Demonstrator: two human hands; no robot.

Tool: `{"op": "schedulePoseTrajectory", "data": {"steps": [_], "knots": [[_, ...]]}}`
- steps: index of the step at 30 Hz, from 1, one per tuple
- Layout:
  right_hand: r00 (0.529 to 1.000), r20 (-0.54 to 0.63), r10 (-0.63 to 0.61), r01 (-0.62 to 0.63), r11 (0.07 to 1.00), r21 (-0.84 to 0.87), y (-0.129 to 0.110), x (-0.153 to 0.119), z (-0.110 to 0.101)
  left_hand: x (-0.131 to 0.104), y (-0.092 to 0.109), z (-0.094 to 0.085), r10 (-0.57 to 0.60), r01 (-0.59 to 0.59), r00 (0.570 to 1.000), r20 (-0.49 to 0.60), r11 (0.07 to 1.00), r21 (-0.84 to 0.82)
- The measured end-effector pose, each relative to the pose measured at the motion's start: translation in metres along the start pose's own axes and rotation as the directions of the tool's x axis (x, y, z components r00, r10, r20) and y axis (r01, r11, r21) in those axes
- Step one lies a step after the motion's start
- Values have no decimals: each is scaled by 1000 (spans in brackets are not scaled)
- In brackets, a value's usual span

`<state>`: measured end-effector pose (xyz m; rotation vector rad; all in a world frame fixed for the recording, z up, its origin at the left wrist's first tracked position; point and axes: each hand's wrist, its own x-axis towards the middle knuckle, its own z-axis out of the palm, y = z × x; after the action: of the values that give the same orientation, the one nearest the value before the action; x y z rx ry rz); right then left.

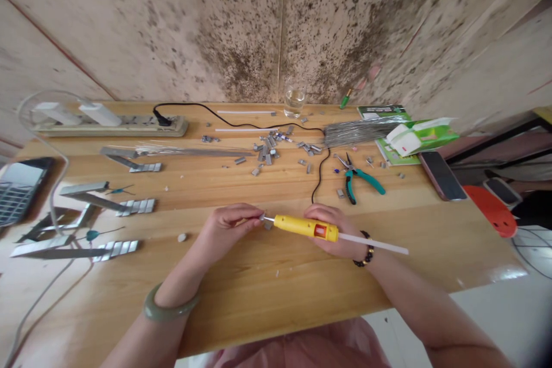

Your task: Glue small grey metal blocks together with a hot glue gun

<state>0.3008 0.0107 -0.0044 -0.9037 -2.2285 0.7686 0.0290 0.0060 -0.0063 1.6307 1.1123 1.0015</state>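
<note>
My right hand (pixel 334 230) is wrapped round a yellow glue gun (pixel 302 225), which points left. A white glue stick (pixel 375 242) sticks out of its back end. At the gun's tip, my left hand (pixel 230 227) pinches a small grey piece (pixel 261 216) between thumb and fingers; its exact kind is too small to make out. The nozzle appears to touch or nearly touch that piece. Just below the tip, another small grey block (pixel 268 226) lies on the wooden table (pixel 241 299). A pale round piece (pixel 181 237) rests left of my left hand.
Grey blocks (pixel 268 149) lie scattered mid-table. Teal-handled pliers (pixel 362 178), a wire bundle (pixel 362 131) and a phone (pixel 443 175) are on the right. A glass of water (pixel 294 102) stands near the wall. Bent metal strips (pixel 86 198) and a power strip (pixel 142 125) are on the left.
</note>
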Motion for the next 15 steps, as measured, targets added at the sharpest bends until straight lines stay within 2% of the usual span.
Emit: {"op": "schedulePoseTrajectory", "data": {"steps": [15], "knots": [[998,19,55,-54,998,-33,-1,0,-1,-1,2,-1,-7,7,1000,-6,1000,2]]}}
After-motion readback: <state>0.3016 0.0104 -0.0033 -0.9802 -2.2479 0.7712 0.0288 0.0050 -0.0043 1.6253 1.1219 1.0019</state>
